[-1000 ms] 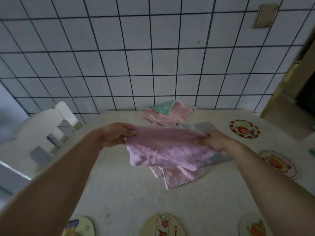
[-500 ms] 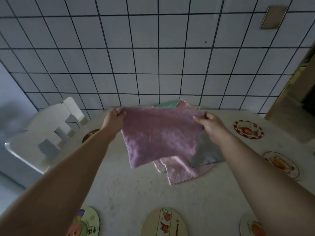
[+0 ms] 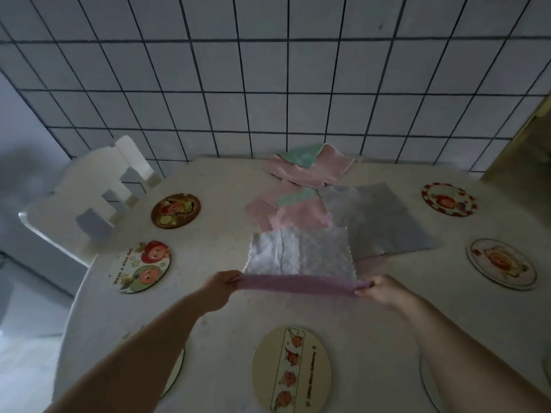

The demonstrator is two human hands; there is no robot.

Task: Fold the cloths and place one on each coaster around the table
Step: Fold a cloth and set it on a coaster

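Note:
A lilac-pink cloth (image 3: 298, 254) with a scalloped edge lies spread on the pale table (image 3: 226, 320). Its near edge is lifted and stretched taut between my hands. My left hand (image 3: 222, 289) pinches the near left corner and my right hand (image 3: 384, 292) pinches the near right corner. Behind it lie a pink and green cloth (image 3: 298, 211), a grey cloth (image 3: 387, 222) and a pink and green pile (image 3: 310, 165) at the far edge. Several round picture coasters ring the table, among them one close in front (image 3: 290, 371), two on the left (image 3: 176, 210) (image 3: 140, 266) and two on the right (image 3: 447, 199) (image 3: 502, 263). All are bare.
A white chair (image 3: 89, 198) stands at the table's left side. A tiled wall (image 3: 268, 84) rises directly behind the table. Parts of two more coasters show at the near left (image 3: 176, 368) and near right (image 3: 426, 380).
Both hands have come down and toward me with the lilac-pink cloth, from hanging in the air to spread on the table. The camera has tilted down, showing more coasters.

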